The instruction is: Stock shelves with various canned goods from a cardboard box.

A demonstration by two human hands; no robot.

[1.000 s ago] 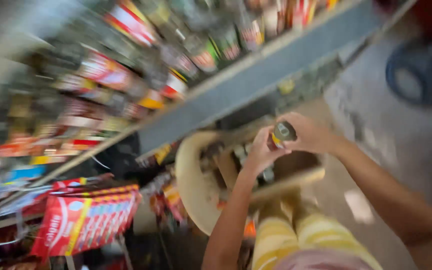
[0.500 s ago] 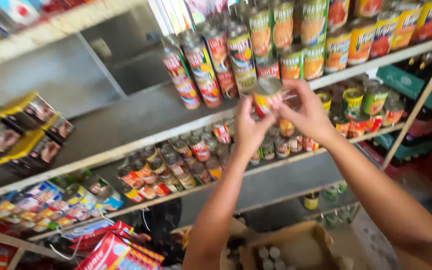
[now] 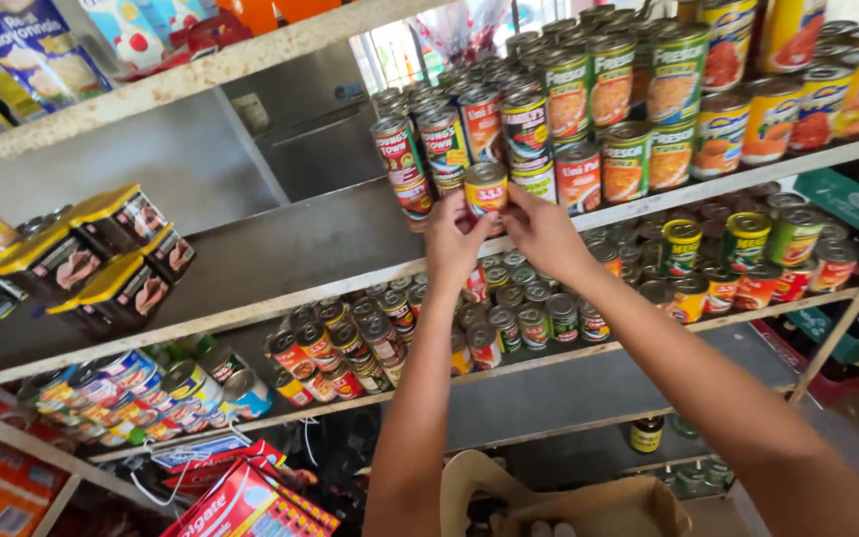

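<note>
Nearest the camera: an open cardboard box sits low at the bottom edge, below my forearms. Just left of it lie red cartons.

Both arms reach up to the middle shelf. My left hand and right hand meet on one small can with a red and yellow label and a gold lid. Grip: fingertips of both hands pinch its lower sides, thumbs underneath, palms off. The can stands upright at the shelf's front edge, just beside the front stack of cans and touching or nearly touching it; I cannot tell which.

Judgement on doing this well: keep the can level and its base flat on the shelf before loosening either hand. Slide it in line with the front row instead of pushing hard, since the stacked cans behind look easy to topple. Keep the label facing out, as its neighbours do.

Further back: rows of green and orange cans fill the shelf to the right. Left, yellow-topped black boxes sit stacked. The shelf below holds many small tins.
</note>
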